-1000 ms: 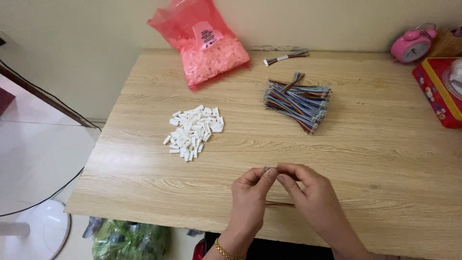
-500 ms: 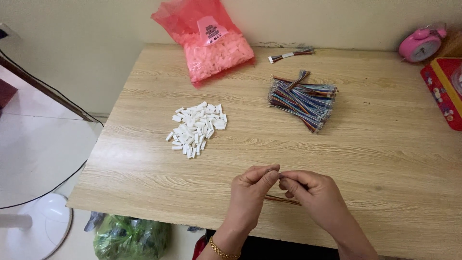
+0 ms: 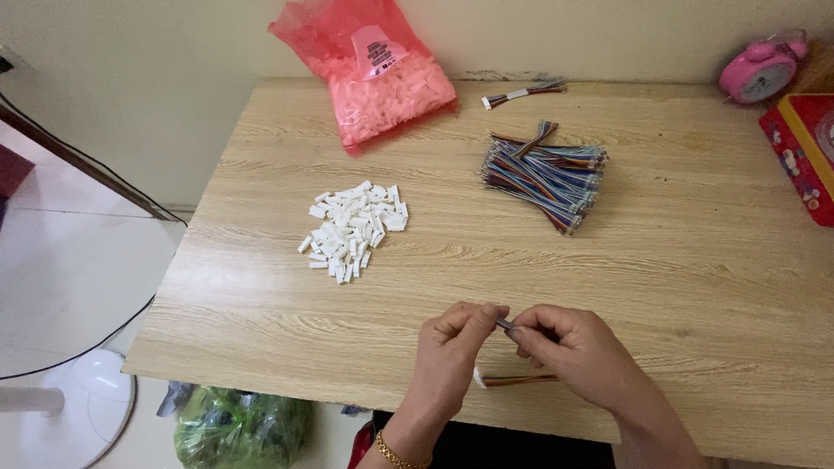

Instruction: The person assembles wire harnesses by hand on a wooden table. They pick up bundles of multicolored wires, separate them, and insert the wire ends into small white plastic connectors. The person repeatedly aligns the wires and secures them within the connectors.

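My left hand (image 3: 453,352) and my right hand (image 3: 572,349) meet near the front edge of the wooden table (image 3: 695,287). Between their fingertips they pinch the end of a short wire lead (image 3: 505,324). Below the hands lies a short multicoloured wire piece (image 3: 517,379) with a white connector at its left end, partly hidden by my fingers. A pile of small white plastic connectors (image 3: 354,230) sits to the upper left of the hands. A bundle of multicoloured wires (image 3: 546,175) lies farther back at the centre.
A red plastic bag of white connectors (image 3: 378,74) leans at the table's back. A single finished wire piece (image 3: 524,93) lies beside it. A pink alarm clock (image 3: 764,69) and a red box (image 3: 804,152) stand at the right. A green bag (image 3: 239,427) lies on the floor.
Both hands have stayed together near the front edge, shifting slightly right. The short wire piece with its white connector now shows more clearly below them.
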